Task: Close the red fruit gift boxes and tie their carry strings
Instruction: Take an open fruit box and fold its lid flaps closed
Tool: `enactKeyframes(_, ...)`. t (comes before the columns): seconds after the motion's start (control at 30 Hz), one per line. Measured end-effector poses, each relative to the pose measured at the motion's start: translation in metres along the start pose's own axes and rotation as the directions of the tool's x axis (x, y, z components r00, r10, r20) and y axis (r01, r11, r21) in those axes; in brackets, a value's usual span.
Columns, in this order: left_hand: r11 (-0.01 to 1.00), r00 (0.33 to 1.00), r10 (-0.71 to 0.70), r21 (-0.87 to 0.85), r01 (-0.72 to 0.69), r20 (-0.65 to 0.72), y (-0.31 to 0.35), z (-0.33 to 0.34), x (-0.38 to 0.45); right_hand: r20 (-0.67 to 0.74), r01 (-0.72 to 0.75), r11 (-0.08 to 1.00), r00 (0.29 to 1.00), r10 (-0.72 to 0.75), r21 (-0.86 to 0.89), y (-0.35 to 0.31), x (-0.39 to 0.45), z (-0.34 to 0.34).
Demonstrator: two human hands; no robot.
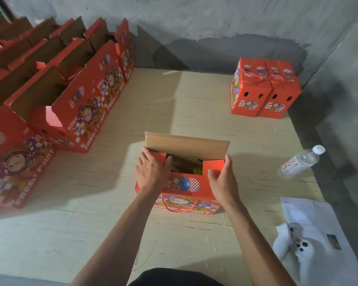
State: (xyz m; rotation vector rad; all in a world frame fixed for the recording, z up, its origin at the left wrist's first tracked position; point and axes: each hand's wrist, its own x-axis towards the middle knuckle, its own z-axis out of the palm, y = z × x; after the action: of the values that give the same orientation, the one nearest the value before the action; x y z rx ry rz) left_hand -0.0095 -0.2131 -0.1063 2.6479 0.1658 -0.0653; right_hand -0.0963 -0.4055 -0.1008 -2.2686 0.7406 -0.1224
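**On the pale board, one box half shut**

On the pale wooden board (174, 104) sits a red gift box (182, 188), its top not yet closed — the landmark for everything else. Its far lid flap (186, 145) stands up, plain brown cardboard facing the person, and dark contents show through the opening. The left hand (151, 172) lies flat on the box's left end flap, fingers straight and together, pressing it down over the opening without gripping. The right hand (221, 180) cups the box's right end flap, thumb on its inner edge and fingers along the outside, loosely curved round the cardboard. A red carry string (180, 209) hangs in a loop down the box's near face, untied.

Left of that box, running away toward the wall, stand rows of open boxes (74, 96) of the same print, flaps up, packed side by side; the nearest of them bears the words "FRESH FRUIT". Beyond the box and to its right, near the wall corner, two closed boxes (265, 87) stand touching each other, red strings lying across their tops.

Right of the box, well apart from it, a clear water bottle (302, 162) lies on its side at the board's edge. Nearer the person on that same side rest printed paper sheets (306, 211) and — partly over them — a white cloth (298, 246) with a few dark and red spots.
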Motion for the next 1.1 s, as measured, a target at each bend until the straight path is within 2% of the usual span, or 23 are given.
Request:
enactKeyframes(0.1, 0.999, 0.998, 0.033, -0.009, -0.034, -0.045, 0.001, 0.0, -0.006, 0.08, -0.072, 0.996, 0.994, 0.068, 0.048, 0.004, 0.02, -0.011)
enactKeyframes(0.23, 0.998, 0.998, 0.058, 0.027, -0.058, -0.018, -0.002, -0.002, -0.007, 0.039, -0.144, 0.978, 0.988, 0.151, -0.15, -0.016, 0.031, 0.003)
enactKeyframes(0.33, 0.996, 0.998, 0.068, 0.05, -0.068, -0.001, -0.003, -0.003, -0.007, -0.011, -0.193, 0.953, 0.981, 0.196, -0.233, -0.033, 0.033, 0.021)
enactKeyframes(0.5, 0.995, 0.994, 0.089, 0.06, -0.085, -0.066, 0.0, 0.005, -0.007, -0.103, -0.137, 0.962, 0.988, 0.115, -0.236, -0.023, 0.031, 0.026)
enactKeyframes(0.63, 0.995, 0.991, 0.09, 0.05, -0.085, -0.095, -0.002, 0.011, -0.005, -0.105, -0.163, 0.972, 0.984, 0.146, -0.172, -0.022, 0.033, 0.026)
enactKeyframes(0.73, 0.994, 0.987, 0.103, -0.024, -0.107, -0.125, -0.003, 0.012, -0.004, -0.093, -0.156, 0.978, 0.985, 0.144, -0.139, -0.021, 0.034, 0.025)
enactKeyframes(0.9, 0.94, 0.956, 0.201, -0.234, -0.249, -0.212, -0.009, 0.008, -0.004, -0.229, 0.018, 0.997, 0.973, 0.002, 0.081, -0.017, 0.024, 0.023)
enactKeyframes(1.0, 0.887, 0.961, 0.173, -0.39, -0.247, -0.215, -0.01, 0.005, -0.002, -0.246, -0.044, 0.985, 0.966, 0.084, 0.164, -0.015, 0.025, 0.023)
enactKeyframes(1.1, 0.843, 0.961, 0.139, -0.48, -0.242, -0.24, -0.012, 0.003, -0.002, -0.235, -0.048, 0.933, 0.962, 0.139, 0.356, -0.013, 0.024, 0.019)
